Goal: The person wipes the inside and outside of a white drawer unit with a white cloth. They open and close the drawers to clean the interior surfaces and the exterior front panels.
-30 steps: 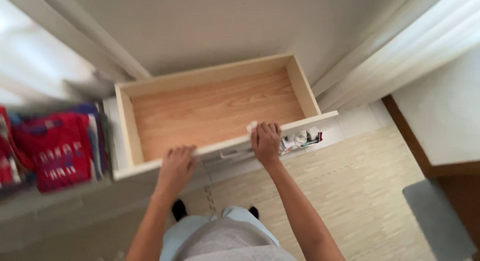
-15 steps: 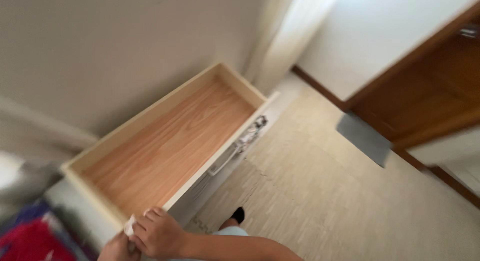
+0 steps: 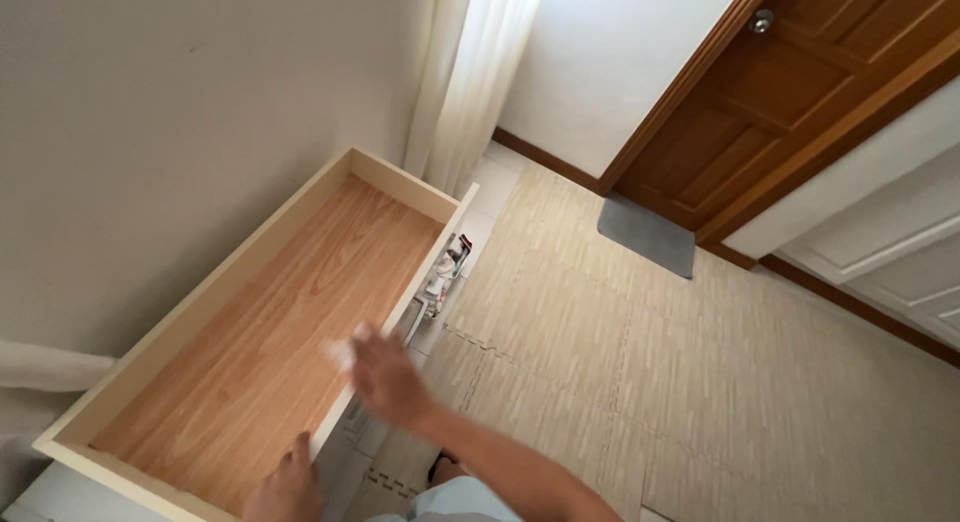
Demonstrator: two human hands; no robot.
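An open cream drawer with a bare wood-grain bottom fills the left of the view. My right hand, blurred by motion, is over the drawer's front edge and holds a small white cloth or tissue. My left hand rests on the front edge near the drawer's left corner at the bottom of the view; its fingers lie flat on the rim.
A lower drawer holding small items peeks out under the open one. White curtains hang beyond it. A brown wooden door with a grey mat stands at the right. The floor is pale foam tiling.
The view has swung right, away from the folded clothes toward the door. My right hand has slid with the white cloth along the drawer's front edge, away from the left hand.
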